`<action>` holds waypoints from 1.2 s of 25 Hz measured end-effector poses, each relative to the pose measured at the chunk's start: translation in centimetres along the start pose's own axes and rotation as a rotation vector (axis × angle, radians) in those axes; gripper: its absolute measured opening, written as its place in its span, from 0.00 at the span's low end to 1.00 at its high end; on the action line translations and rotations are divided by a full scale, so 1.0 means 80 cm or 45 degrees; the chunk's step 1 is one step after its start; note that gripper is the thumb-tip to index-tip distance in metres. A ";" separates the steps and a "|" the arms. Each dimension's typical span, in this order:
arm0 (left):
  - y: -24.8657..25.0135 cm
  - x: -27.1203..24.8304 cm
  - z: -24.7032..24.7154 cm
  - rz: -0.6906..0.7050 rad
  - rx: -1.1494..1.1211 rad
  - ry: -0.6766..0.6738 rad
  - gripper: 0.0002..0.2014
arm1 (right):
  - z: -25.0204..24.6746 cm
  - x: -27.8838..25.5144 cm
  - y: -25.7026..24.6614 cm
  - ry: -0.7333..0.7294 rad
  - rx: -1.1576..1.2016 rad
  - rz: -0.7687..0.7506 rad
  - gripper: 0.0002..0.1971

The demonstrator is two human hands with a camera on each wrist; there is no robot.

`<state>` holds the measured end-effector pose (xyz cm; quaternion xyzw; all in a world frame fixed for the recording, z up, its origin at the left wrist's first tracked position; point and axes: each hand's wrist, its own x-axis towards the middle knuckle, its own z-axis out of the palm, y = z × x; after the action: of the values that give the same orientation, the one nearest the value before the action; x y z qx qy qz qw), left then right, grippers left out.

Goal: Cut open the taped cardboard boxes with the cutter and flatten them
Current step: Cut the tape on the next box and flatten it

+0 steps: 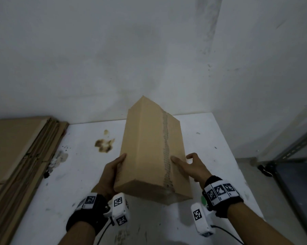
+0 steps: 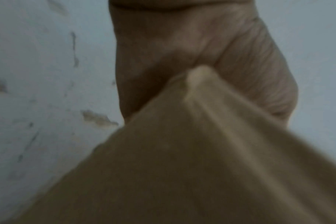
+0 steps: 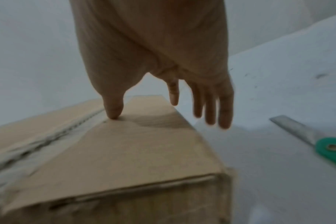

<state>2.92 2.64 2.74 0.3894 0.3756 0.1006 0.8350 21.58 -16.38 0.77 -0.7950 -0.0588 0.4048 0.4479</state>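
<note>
A long brown cardboard box (image 1: 149,147) is held tilted above the white table (image 1: 74,183), with a torn tape seam (image 1: 166,147) running along its top face. My left hand (image 1: 113,170) grips the box's near left edge, thumb on top; in the left wrist view a box corner (image 2: 182,166) presses into the palm (image 2: 192,45). My right hand (image 1: 190,165) touches the top by the seam with its thumb (image 3: 113,112), while its fingers (image 3: 211,109) hang straight off the box's (image 3: 134,151) right side. The green-handled cutter (image 3: 320,142) lies on the table to the right.
A stack of flattened cardboard (image 1: 16,147) lies along the table's left side. Brown stains (image 1: 104,144) mark the tabletop left of the box. A wall stands right behind the table. A metal shelf frame (image 1: 294,151) stands on the floor to the right.
</note>
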 end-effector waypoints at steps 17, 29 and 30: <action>-0.042 0.033 -0.079 0.583 0.950 0.596 0.28 | -0.054 -0.002 0.118 -0.148 -1.126 0.217 0.24; -0.022 0.066 -0.046 0.845 1.760 0.347 0.24 | -0.032 -0.010 0.082 0.033 -0.485 0.040 0.15; -0.018 0.070 -0.046 0.822 1.758 0.361 0.25 | -0.031 -0.010 0.068 0.079 -0.342 -0.022 0.14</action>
<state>4.04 6.35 -2.88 0.8952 0.3243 0.1309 0.2762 21.33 -21.58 -2.20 -0.8595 -0.1055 0.3645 0.3424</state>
